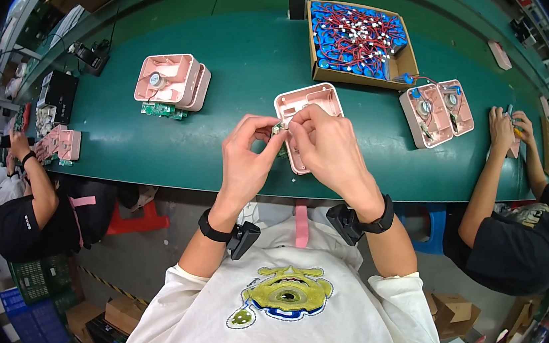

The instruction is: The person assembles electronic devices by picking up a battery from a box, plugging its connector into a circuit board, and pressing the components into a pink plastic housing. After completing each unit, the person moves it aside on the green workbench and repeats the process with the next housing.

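Observation:
An open pink plastic housing point(333, 96) lies on the green table right in front of me, partly covered by my hands. Between the thumb and fingers of my left hand point(247, 154) is a small green circuit board point(277, 129) with a pale connector on it, held over the housing's left edge. My right hand point(331, 152) is closed in a pinch against that connector, above the housing. Whatever its fingertips grip is too small and too covered to make out.
Left of me, stacked pink housings point(192, 62) sit with a speaker and green boards. A carton point(364, 80) of blue batteries with red leads stands behind. Two wired housings point(429, 135) lie to the right. One co-worker point(514, 243) works at right, another point(22, 218) at left.

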Available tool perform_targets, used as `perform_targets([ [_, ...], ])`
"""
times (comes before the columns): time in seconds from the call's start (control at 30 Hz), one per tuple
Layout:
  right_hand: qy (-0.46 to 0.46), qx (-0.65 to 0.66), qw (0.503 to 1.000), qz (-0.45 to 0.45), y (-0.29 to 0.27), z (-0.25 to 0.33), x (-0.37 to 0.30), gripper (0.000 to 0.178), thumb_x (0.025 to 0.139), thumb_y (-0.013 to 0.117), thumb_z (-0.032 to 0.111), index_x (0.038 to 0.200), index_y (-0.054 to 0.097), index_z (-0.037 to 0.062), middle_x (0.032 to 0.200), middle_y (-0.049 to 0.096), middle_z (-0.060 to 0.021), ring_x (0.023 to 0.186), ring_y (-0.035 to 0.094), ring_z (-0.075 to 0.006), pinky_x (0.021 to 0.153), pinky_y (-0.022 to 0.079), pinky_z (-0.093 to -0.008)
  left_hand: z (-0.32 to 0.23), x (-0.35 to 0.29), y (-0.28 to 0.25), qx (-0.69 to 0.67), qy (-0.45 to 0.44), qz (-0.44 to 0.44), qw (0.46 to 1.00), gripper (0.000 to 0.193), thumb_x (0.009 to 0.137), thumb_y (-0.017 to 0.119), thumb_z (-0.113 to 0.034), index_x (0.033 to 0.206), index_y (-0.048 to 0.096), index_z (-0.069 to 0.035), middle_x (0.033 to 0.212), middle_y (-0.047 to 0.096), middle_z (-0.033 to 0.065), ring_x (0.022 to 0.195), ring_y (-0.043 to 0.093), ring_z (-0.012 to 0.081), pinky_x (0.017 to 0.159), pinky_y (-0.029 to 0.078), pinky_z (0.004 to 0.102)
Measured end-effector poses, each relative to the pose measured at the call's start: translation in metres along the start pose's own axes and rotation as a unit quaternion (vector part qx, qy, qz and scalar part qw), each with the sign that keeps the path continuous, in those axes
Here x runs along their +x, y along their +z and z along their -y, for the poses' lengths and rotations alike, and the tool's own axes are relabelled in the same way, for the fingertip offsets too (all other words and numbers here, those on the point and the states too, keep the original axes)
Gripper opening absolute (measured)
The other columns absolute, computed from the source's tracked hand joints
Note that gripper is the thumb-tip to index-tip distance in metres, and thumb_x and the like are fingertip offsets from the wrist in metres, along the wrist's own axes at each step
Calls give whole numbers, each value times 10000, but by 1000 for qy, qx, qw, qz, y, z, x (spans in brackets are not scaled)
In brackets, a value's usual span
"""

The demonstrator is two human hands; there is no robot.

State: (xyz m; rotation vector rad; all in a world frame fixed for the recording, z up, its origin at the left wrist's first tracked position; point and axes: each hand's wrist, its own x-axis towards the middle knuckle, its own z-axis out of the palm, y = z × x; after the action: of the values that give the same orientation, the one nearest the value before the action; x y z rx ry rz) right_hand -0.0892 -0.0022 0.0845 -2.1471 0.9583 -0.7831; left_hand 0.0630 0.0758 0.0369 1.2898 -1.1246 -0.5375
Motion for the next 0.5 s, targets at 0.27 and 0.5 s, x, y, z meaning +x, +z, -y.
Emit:
perform_targets([
  [0.27, 3, -69, 998, 3, 1, 8, -1, 153, 951, 651, 113, 932, 666, -38, 759, 731, -171, 677, 721, -356, 651, 559, -443, -4, -1, 2, 35, 28, -7, 999, 219, 872, 804, 21, 1060, 696, 46, 971, 699, 109, 788, 679, 170, 711, 556, 293],
  [0.5, -14, -121, 992, -12, 4, 18, -6, 104, 945, 629, 83, 947, 647, -19, 748, 716, -192, 684, 708, -402, 654, 550, -487, -13, -6, 0, 71, 44, 7, 996, 237, 888, 769, 85, 1110, 691, 63, 1079, 682, 107, 888, 663, 146, 796, 562, 269],
])
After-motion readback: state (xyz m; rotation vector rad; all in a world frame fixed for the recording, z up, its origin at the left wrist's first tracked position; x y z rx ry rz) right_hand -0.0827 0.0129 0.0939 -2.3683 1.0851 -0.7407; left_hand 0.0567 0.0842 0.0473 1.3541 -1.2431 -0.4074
